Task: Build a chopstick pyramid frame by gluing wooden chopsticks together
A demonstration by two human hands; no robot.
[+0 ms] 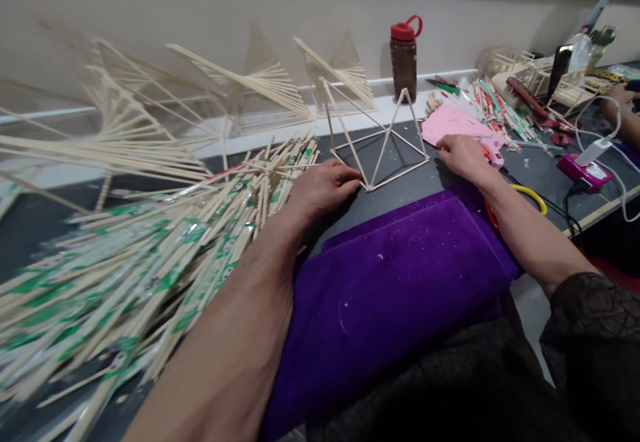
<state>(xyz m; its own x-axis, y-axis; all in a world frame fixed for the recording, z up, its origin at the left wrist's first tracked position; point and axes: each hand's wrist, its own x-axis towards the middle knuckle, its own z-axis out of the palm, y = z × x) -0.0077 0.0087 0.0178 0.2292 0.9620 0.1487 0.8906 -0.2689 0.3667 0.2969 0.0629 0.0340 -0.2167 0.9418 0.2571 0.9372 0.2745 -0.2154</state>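
Observation:
On the grey table stands an open frame of thin wooden sticks [395, 179], with two peaked triangles rising from a four-sided base. My left hand [325, 189] is closed at its near left corner, thumb and forefinger pinching the joint. To the right of the frame, my right hand [463, 155] is closed with fingers curled in, at the near edge of a pink sheet [453, 122]. Whatever it may hold is hidden. An orange and pink object shows partly behind that wrist. A folded purple cloth [400, 269] lies between my forearms.
Piled chopsticks in green-printed wrappers [200, 249] cover the left side. Twisted stick structures [250, 85] lean at the wall beside a red-lidded bottle [403, 62]. A purple power adapter [585, 170] with cables sits right, near another person's hand [620, 99].

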